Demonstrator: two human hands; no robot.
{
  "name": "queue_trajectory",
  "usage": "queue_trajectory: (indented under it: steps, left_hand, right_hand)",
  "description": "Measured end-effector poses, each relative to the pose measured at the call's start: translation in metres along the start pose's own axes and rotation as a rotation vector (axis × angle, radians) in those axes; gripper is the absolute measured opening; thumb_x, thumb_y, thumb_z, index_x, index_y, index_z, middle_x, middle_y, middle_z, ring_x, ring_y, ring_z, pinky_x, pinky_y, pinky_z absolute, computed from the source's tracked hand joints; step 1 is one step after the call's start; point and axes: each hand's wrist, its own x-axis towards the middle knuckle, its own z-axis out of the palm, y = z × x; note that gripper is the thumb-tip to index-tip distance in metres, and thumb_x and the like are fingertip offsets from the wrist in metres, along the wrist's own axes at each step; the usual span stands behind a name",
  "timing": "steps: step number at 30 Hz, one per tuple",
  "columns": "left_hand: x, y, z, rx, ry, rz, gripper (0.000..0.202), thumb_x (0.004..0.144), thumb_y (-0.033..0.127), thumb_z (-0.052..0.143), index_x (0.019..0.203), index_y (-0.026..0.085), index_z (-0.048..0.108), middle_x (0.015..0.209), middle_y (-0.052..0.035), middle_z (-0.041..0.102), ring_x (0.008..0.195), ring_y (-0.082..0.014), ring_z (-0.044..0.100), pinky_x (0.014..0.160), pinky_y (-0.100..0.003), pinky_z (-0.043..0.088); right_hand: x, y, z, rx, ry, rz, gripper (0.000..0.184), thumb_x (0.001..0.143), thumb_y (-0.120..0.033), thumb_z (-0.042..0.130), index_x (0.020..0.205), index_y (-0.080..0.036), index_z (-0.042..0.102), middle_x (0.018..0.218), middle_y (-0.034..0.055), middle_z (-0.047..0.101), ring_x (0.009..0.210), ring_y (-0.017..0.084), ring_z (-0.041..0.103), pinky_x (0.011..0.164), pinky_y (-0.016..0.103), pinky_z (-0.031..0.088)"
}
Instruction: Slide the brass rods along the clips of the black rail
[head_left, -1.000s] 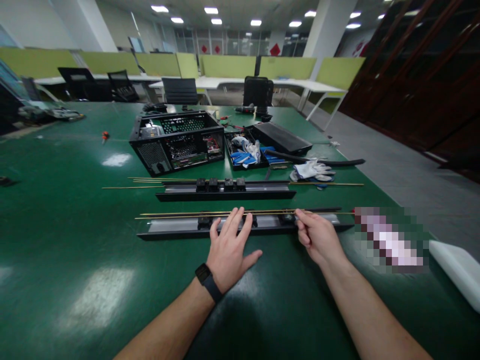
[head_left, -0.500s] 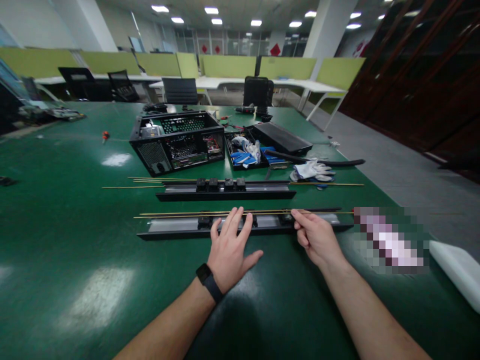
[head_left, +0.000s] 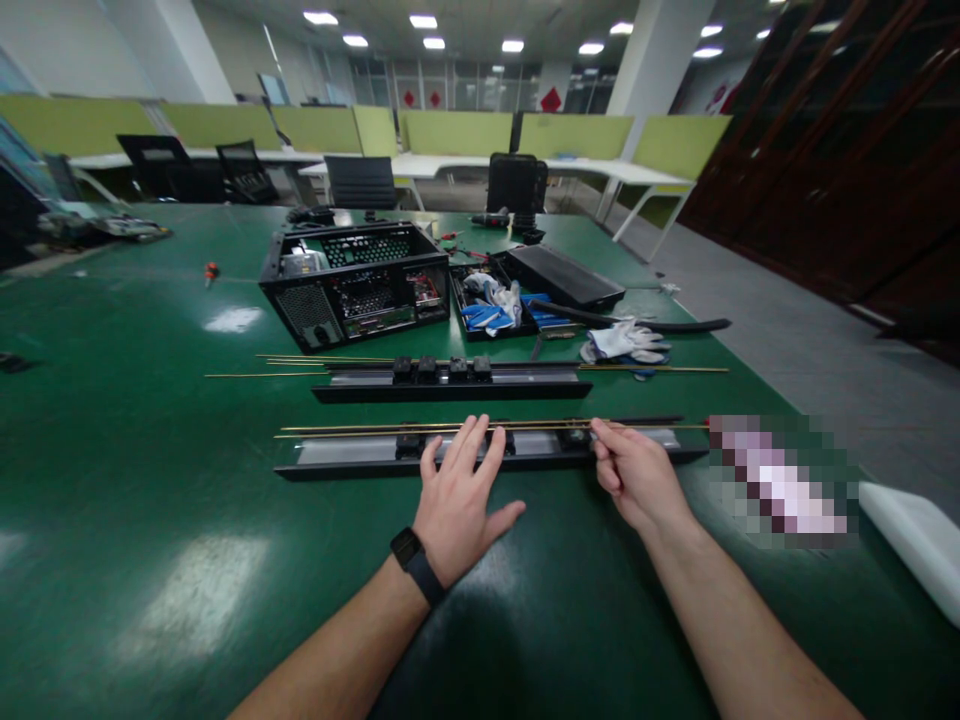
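Directly in front of me lies a long channel-shaped rail [head_left: 352,454] with black edges and a pale inner face. Thin brass rods [head_left: 337,432] run along it, over several small black blocks [head_left: 409,441]. My left hand [head_left: 459,512], a dark watch on its wrist, is open with fingers spread, the fingertips resting at the rods and the rail. With thumb and forefinger my right hand [head_left: 636,472] pinches a brass rod near the right-hand block [head_left: 576,437]. Exactly where the rod passes behind those fingers is hidden.
Behind it lies a second rail [head_left: 450,392] with black blocks and brass rods. Farther back are an open black computer case [head_left: 360,285], a tray with blue-white gloves [head_left: 491,305], another glove [head_left: 624,342] and a black tube [head_left: 660,325]. A blurred patch [head_left: 780,480] lies right.
My right hand has shifted slightly to the right, and the left end of a brass rod has slid right with it. My left hand stays in place.
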Motion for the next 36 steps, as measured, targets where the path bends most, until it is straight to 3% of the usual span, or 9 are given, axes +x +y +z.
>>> queue_trajectory:
  steps: [12,27,36]
  left_hand:
    - [-0.0012,-0.0004,0.003,0.007,0.005,-0.011,0.078,0.084,0.05,0.067,0.15,0.021,0.038,0.162,-0.0128,0.03,0.148,-0.0314,0.027,0.116,-0.055,0.022]
    - [-0.0001,-0.0006,0.0016,0.013,-0.004,-0.001,0.074,0.087,0.05,0.063,0.151,0.021,0.038,0.162,-0.012,0.029,0.149,-0.0307,0.027,0.116,-0.054,0.021]
    - [-0.001,-0.0002,0.0016,0.002,0.0,-0.006,0.076,0.086,0.05,0.066,0.151,0.021,0.038,0.162,-0.0126,0.03,0.149,-0.0304,0.026,0.116,-0.054,0.021]
  right_hand:
    - [-0.0008,0.0024,0.0003,-0.048,-0.013,-0.029,0.035,0.067,-0.038,0.088,0.079,-0.012,0.067,0.058,-0.0029,0.057,0.026,0.002,0.037,0.024,0.014,0.016]
    - [0.0015,0.0005,-0.0021,0.001,0.0,-0.006,0.035,0.069,-0.036,0.087,0.065,-0.015,0.059,0.051,-0.0032,0.052,0.027,0.003,0.034,0.025,0.015,0.019]
    - [0.0004,0.0028,-0.0024,-0.046,-0.007,-0.031,0.039,0.068,-0.041,0.087,0.066,-0.014,0.058,0.055,-0.0017,0.057,0.026,0.003,0.036,0.024,0.016,0.017]
